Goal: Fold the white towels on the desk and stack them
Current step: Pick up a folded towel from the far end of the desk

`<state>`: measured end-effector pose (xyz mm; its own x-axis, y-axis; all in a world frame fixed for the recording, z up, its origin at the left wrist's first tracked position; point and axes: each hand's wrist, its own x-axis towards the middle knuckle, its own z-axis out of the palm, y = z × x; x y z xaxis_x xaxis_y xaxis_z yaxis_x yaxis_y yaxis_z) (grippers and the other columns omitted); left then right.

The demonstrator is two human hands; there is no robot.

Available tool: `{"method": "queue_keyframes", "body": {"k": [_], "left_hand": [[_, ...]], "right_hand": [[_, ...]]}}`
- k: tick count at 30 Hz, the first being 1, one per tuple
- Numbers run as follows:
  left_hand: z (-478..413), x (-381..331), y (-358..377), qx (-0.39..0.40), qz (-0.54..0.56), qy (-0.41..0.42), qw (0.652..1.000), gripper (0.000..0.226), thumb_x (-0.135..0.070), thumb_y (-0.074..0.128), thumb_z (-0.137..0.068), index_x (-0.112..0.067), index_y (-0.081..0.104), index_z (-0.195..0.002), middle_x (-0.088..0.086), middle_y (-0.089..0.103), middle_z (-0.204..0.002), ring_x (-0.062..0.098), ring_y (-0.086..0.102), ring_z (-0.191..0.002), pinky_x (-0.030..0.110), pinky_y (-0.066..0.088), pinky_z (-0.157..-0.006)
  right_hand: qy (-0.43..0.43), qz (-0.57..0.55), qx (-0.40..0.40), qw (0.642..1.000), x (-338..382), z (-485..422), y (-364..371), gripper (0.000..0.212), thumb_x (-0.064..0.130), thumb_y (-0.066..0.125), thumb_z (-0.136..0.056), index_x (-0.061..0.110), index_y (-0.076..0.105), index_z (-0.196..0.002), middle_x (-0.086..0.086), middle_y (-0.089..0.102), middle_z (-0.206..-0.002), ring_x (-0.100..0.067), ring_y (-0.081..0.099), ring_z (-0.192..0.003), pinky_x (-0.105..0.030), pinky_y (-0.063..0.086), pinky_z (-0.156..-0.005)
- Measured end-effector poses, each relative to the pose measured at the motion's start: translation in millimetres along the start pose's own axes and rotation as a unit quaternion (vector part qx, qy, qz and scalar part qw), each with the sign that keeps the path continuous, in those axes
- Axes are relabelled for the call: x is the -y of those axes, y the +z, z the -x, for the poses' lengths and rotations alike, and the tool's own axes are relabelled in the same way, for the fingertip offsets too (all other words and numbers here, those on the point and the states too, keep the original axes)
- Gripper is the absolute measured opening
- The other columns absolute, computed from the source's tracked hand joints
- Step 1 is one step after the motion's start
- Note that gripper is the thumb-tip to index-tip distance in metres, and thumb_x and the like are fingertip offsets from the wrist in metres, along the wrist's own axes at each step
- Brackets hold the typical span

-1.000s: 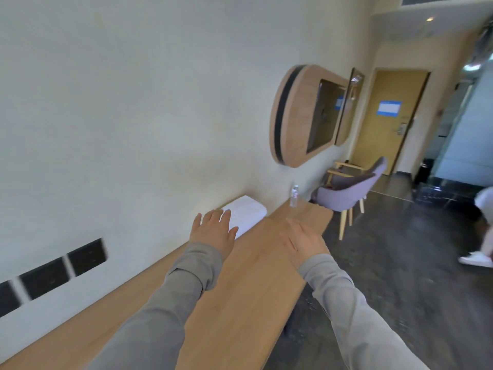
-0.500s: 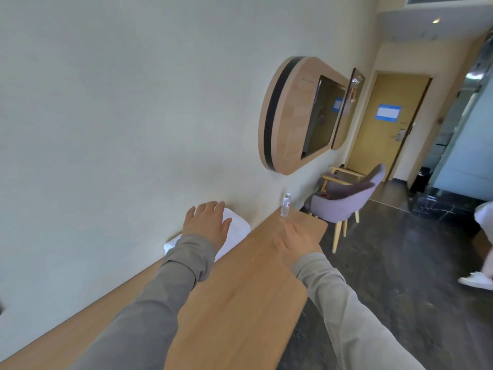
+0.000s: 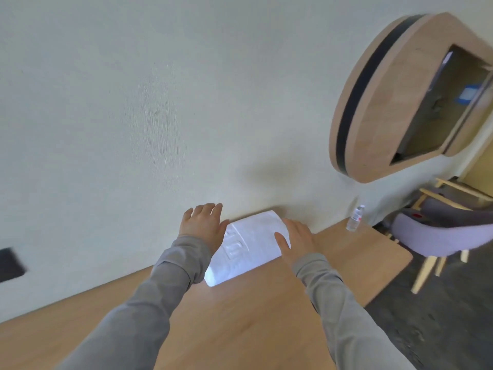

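A folded white towel (image 3: 249,247) with an embossed pattern lies on the wooden desk (image 3: 240,324), close against the wall. My left hand (image 3: 204,227) is at the towel's left end with its fingers straight, partly over that edge. My right hand (image 3: 297,240) is at the towel's right end, fingers straight and thumb lying on the towel's right edge. Neither hand grips the cloth. Both arms wear grey sleeves.
A small clear bottle (image 3: 355,218) stands on the desk near the wall, right of the towel. A rounded wooden wall unit (image 3: 400,97) hangs above it. A purple chair (image 3: 442,231) stands past the desk's right end. A dark wall socket (image 3: 10,264) sits at far left.
Both hands have reached forward to the two ends of the towel; the right hand moved left from the bare desk onto it. The view has swung toward the wall.
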<state>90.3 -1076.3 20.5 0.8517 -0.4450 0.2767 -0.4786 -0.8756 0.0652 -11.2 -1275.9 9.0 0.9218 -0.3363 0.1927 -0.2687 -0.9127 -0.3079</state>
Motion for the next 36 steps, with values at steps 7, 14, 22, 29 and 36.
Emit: {"method": "queue_keyframes", "body": {"k": [7,14,22,29,36], "left_hand": [[-40.7,-55.0,51.9,0.029,0.015,-0.13,0.991,0.047,-0.039,0.033,-0.098,-0.021,0.032,-0.142,-0.002,0.043,-0.143,0.02,0.041,-0.128,0.034,0.03,-0.103],[-43.9,-89.3,105.1,0.085,0.152,-0.297,0.939,0.046,-0.039,0.035,-0.098,-0.021,0.037,-0.14,0.001,0.047,-0.139,0.021,0.045,-0.125,0.036,0.038,-0.102],[-33.2,-96.3,175.8,0.091,0.399,-0.563,0.718,0.042,-0.041,0.051,-0.093,-0.007,0.055,-0.117,0.012,0.062,-0.117,0.03,0.059,-0.102,0.029,0.044,-0.085],[-27.5,-94.4,218.1,-0.022,0.672,-0.685,0.279,0.087,-0.041,0.074,-0.076,-0.006,0.028,-0.141,0.019,0.043,-0.135,0.034,0.048,-0.121,0.044,0.047,-0.095],[-39.8,-70.2,243.6,-0.071,0.728,-0.657,0.182,0.066,-0.044,0.07,-0.079,-0.008,0.04,-0.125,0.015,0.051,-0.123,0.03,0.051,-0.113,0.048,0.042,-0.1]], "right_hand": [[-0.064,-0.043,0.067,0.995,-85.6,-84.5,22.6,0.05,0.035,0.036,-0.098,0.017,0.027,-0.144,-0.001,0.035,-0.147,-0.019,0.026,-0.137,-0.029,0.019,-0.109],[-0.064,-0.107,0.159,0.979,-141.5,-127.5,59.4,0.05,0.036,0.038,-0.098,0.015,0.03,-0.143,-0.004,0.036,-0.146,-0.021,0.031,-0.135,-0.031,0.025,-0.11],[0.055,-0.185,0.278,0.941,-173.2,-144.9,133.7,0.051,0.036,0.042,-0.096,0.012,0.035,-0.14,-0.007,0.042,-0.143,-0.023,0.042,-0.129,-0.032,0.035,-0.104],[0.406,-0.476,0.3,0.72,-188.3,-147.9,180.2,0.06,0.036,0.058,-0.09,-0.001,0.041,-0.133,-0.02,0.049,-0.133,-0.032,0.051,-0.119,-0.043,0.044,-0.1],[0.518,-0.612,0.227,0.553,-170.5,-171.2,204.1,0.067,0.035,0.066,-0.084,0.002,0.038,-0.135,-0.019,0.041,-0.141,-0.029,0.044,-0.129,-0.043,0.038,-0.106]]}}
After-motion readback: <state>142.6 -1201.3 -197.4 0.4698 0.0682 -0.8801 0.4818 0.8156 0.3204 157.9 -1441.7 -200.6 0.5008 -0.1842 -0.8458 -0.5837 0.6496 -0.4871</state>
